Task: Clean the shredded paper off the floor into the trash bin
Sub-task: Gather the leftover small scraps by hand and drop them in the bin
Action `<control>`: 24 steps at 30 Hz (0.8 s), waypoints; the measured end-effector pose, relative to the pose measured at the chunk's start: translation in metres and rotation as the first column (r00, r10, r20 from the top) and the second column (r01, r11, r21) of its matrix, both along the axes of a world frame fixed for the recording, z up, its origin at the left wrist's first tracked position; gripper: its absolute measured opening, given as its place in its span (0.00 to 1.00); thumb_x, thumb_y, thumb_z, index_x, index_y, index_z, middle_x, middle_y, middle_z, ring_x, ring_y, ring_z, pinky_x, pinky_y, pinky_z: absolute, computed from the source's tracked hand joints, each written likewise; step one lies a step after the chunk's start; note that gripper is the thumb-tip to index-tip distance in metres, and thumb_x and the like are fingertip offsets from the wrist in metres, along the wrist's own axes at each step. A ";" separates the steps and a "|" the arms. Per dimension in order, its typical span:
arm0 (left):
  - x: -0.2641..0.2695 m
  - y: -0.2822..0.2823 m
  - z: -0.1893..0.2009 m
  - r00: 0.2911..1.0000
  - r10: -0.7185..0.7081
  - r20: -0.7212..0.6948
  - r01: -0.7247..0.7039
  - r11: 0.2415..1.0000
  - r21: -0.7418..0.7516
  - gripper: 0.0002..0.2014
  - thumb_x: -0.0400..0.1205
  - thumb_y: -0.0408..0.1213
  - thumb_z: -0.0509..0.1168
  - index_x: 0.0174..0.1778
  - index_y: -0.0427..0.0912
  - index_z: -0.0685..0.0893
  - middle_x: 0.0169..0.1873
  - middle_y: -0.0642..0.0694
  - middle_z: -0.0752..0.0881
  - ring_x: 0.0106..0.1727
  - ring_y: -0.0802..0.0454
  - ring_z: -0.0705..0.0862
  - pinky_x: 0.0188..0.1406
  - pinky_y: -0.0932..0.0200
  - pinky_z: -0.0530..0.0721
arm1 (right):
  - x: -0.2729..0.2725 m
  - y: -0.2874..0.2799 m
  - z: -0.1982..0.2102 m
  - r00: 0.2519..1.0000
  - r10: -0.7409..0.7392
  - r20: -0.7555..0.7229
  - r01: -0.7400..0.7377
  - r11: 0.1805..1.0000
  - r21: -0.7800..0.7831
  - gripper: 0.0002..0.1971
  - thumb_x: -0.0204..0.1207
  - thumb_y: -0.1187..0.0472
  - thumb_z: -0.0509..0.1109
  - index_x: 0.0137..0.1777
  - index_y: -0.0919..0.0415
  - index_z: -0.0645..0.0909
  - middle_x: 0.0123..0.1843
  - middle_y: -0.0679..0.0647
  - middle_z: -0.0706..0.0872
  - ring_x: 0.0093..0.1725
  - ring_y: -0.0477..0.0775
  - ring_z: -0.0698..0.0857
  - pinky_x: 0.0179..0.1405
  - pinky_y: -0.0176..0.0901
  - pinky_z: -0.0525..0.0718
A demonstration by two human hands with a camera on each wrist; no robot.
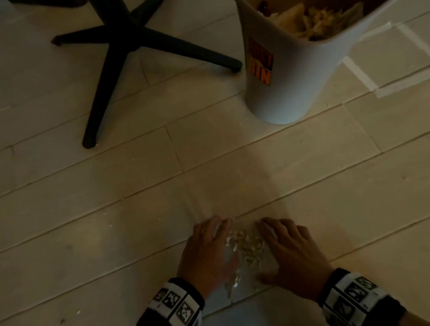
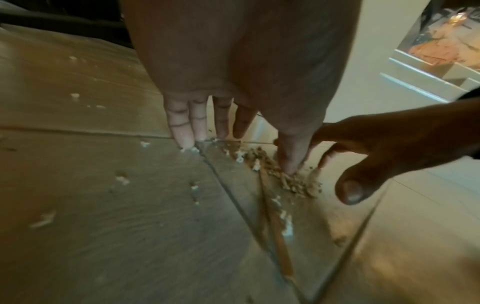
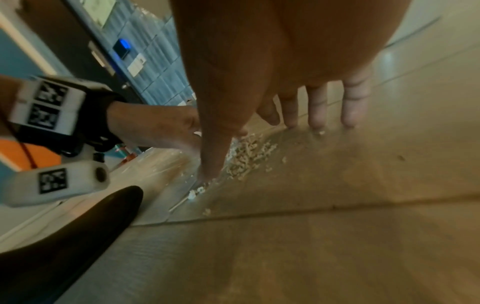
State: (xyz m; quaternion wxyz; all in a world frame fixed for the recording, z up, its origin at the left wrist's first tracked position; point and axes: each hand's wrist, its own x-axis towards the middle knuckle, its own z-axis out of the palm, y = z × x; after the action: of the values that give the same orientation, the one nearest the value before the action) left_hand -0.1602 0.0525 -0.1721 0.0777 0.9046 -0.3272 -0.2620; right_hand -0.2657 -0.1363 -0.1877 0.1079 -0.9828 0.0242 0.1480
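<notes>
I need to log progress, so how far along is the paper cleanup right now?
Partly done. The trash bin already holds a heap of shredded paper. In hand: the left hand and right hand rest flat on the floor, flanking a small pile of shreds. Left: that pile must go into the bin, and scattered bits remain left of it.

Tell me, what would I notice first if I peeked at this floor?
Two hands, the left hand and right hand, lie flat on the pale floor with a little heap of shredded paper between them. Farther off stands a white trash bin already holding paper, beside a black chair base.
</notes>
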 end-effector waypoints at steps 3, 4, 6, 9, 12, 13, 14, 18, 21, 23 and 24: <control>-0.013 -0.003 0.002 0.996 -0.045 -0.074 0.049 0.997 0.053 0.43 0.75 0.63 0.65 0.83 0.52 0.55 0.80 0.51 0.54 0.77 0.46 0.59 0.75 0.50 0.69 | 0.009 0.003 -0.004 0.997 0.075 -0.006 -0.075 0.997 -0.023 0.62 0.42 0.20 0.72 0.74 0.60 0.77 0.69 0.59 0.81 0.54 0.64 0.80 0.42 0.59 0.87; -0.016 -0.004 0.001 0.996 -0.055 -0.076 0.059 0.996 0.059 0.43 0.75 0.62 0.67 0.83 0.52 0.55 0.80 0.50 0.53 0.76 0.46 0.59 0.74 0.51 0.71 | 0.010 0.004 -0.005 0.996 0.091 0.008 -0.091 0.996 -0.022 0.60 0.41 0.22 0.76 0.72 0.60 0.79 0.68 0.59 0.82 0.53 0.63 0.78 0.40 0.57 0.87; -0.019 -0.005 -0.001 0.996 -0.069 -0.056 0.071 0.997 0.039 0.41 0.77 0.59 0.67 0.83 0.53 0.55 0.78 0.51 0.56 0.76 0.48 0.60 0.71 0.54 0.74 | 0.010 0.005 -0.008 0.992 0.099 0.083 -0.099 0.995 -0.002 0.51 0.45 0.29 0.81 0.68 0.58 0.83 0.65 0.57 0.83 0.51 0.62 0.78 0.38 0.54 0.86; -0.023 -0.008 -0.002 0.995 -0.062 -0.075 0.060 0.998 -0.028 0.36 0.80 0.53 0.67 0.82 0.54 0.60 0.75 0.52 0.60 0.75 0.50 0.64 0.68 0.54 0.78 | 0.004 0.009 -0.011 0.973 0.063 0.221 -0.089 0.990 0.110 0.27 0.66 0.39 0.70 0.60 0.55 0.85 0.58 0.54 0.84 0.45 0.60 0.84 0.35 0.50 0.87; -0.027 -0.010 -0.003 0.995 -0.055 -0.083 0.048 0.995 -0.088 0.27 0.82 0.48 0.66 0.78 0.54 0.67 0.72 0.53 0.66 0.70 0.53 0.72 0.66 0.57 0.79 | -0.002 0.013 -0.015 0.961 0.066 0.269 -0.117 0.977 0.178 0.17 0.76 0.46 0.61 0.53 0.52 0.87 0.51 0.52 0.85 0.41 0.56 0.83 0.33 0.47 0.86; -0.028 -0.010 -0.004 0.995 -0.046 -0.084 0.037 0.994 -0.106 0.25 0.82 0.46 0.66 0.76 0.55 0.69 0.70 0.54 0.68 0.68 0.53 0.75 0.66 0.58 0.79 | -0.004 0.014 -0.017 0.962 0.073 0.262 -0.126 0.974 0.189 0.15 0.78 0.48 0.60 0.52 0.51 0.87 0.49 0.51 0.85 0.40 0.55 0.83 0.32 0.46 0.85; -0.029 -0.010 -0.005 0.996 -0.037 -0.086 0.027 0.993 -0.116 0.24 0.83 0.44 0.66 0.75 0.54 0.71 0.69 0.53 0.70 0.66 0.53 0.77 0.65 0.57 0.80 | -0.005 0.015 -0.019 0.962 0.074 0.261 -0.129 0.971 0.202 0.14 0.79 0.49 0.60 0.50 0.50 0.87 0.48 0.50 0.84 0.40 0.54 0.82 0.31 0.46 0.85; -0.034 -0.014 -0.004 0.994 -0.029 -0.102 0.016 0.992 -0.128 0.18 0.85 0.42 0.61 0.72 0.54 0.75 0.65 0.51 0.77 0.60 0.50 0.83 0.62 0.53 0.82 | -0.001 0.018 -0.024 0.963 0.063 0.263 -0.128 0.963 0.238 0.15 0.80 0.53 0.59 0.46 0.51 0.88 0.43 0.50 0.85 0.37 0.54 0.84 0.27 0.45 0.84; -0.033 -0.017 0.000 0.994 0.001 -0.114 -0.016 0.990 -0.137 0.15 0.86 0.42 0.59 0.69 0.55 0.78 0.61 0.51 0.81 0.56 0.50 0.85 0.60 0.54 0.83 | 0.000 0.019 -0.024 0.966 0.071 0.249 -0.140 0.951 0.274 0.05 0.72 0.58 0.72 0.47 0.52 0.87 0.41 0.51 0.85 0.35 0.55 0.84 0.26 0.43 0.83; -0.030 -0.020 0.002 0.992 0.027 -0.124 -0.044 0.990 -0.136 0.13 0.86 0.41 0.60 0.65 0.53 0.81 0.60 0.51 0.84 0.57 0.51 0.84 0.61 0.55 0.82 | -0.001 0.021 -0.026 0.976 0.079 0.205 -0.134 0.952 0.273 0.09 0.66 0.61 0.78 0.46 0.54 0.87 0.40 0.51 0.84 0.33 0.54 0.83 0.25 0.42 0.82; -0.029 -0.022 0.003 0.991 0.040 -0.124 -0.056 0.990 -0.131 0.12 0.85 0.40 0.61 0.63 0.51 0.83 0.59 0.51 0.85 0.58 0.51 0.84 0.61 0.56 0.81 | -0.001 0.023 -0.027 0.978 0.081 0.190 -0.131 0.955 0.266 0.11 0.63 0.61 0.81 0.46 0.54 0.87 0.39 0.51 0.84 0.32 0.53 0.83 0.24 0.42 0.81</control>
State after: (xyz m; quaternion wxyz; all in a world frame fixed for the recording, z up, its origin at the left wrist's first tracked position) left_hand -0.1895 0.0304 -0.1689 0.1643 0.8873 -0.3168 -0.2920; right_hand -0.2667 -0.1136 -0.2142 0.2380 -0.9671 -0.0594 0.0675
